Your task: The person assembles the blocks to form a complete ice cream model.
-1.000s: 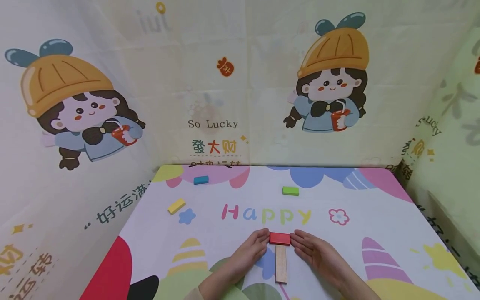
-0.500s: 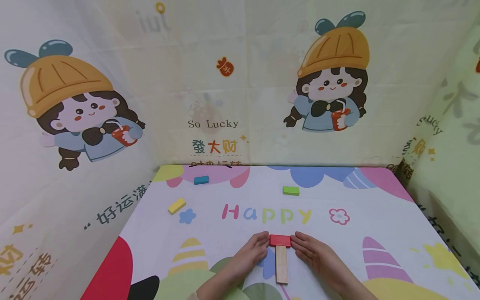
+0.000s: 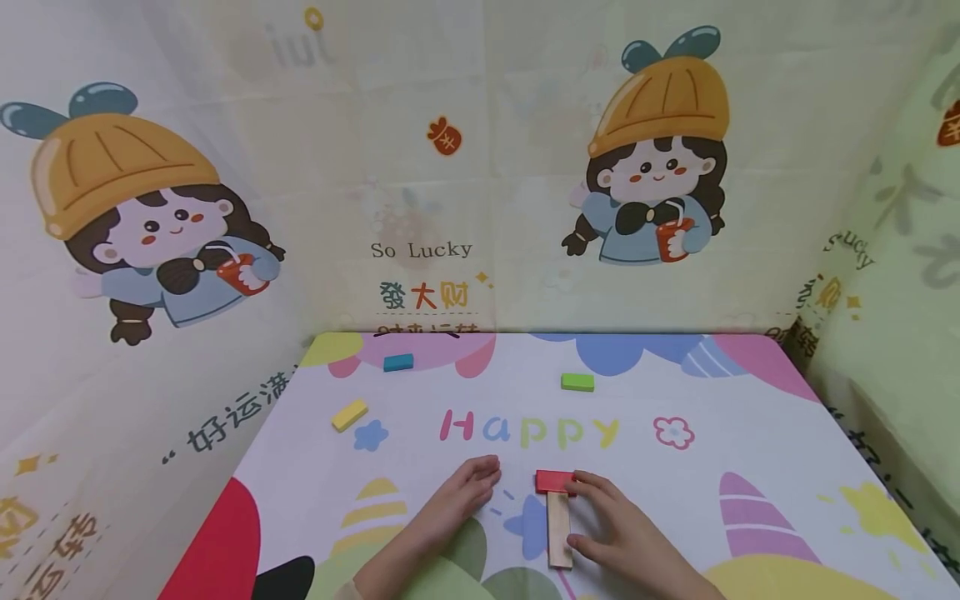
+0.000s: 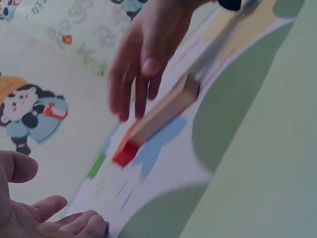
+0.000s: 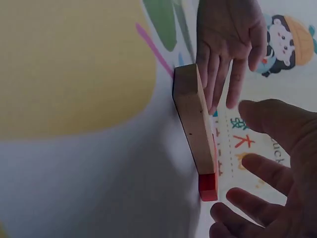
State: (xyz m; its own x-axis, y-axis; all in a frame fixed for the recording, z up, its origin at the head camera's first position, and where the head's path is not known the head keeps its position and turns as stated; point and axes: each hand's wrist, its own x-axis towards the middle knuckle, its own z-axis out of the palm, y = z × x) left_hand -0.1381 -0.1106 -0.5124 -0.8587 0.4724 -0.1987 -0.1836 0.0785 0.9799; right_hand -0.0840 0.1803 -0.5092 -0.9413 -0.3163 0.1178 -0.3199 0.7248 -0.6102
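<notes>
A red block (image 3: 553,481) lies crosswise at the far end of a plain wooden block (image 3: 558,530), forming a T on the table mat. My right hand (image 3: 626,529) hovers just right of both blocks with its fingers spread. In the head view its fingertips overlap the red block's right end, and its thumb is beside the wooden block. The right wrist view shows a gap between those fingers (image 5: 262,171) and the blocks. My left hand (image 3: 459,497) is to the left, its fingers straight and holding nothing.
Farther back on the printed mat (image 3: 510,392) lie a blue block (image 3: 398,362), a yellow block (image 3: 349,416) and a green block (image 3: 577,382). A printed cloth (image 3: 510,183) hangs behind and along the sides of the table.
Both hands have come away from the red block's ends. The left has moved left; the right has drawn back toward the wooden block, its fingers spreading. The red and wooden blocks remain in a T.
</notes>
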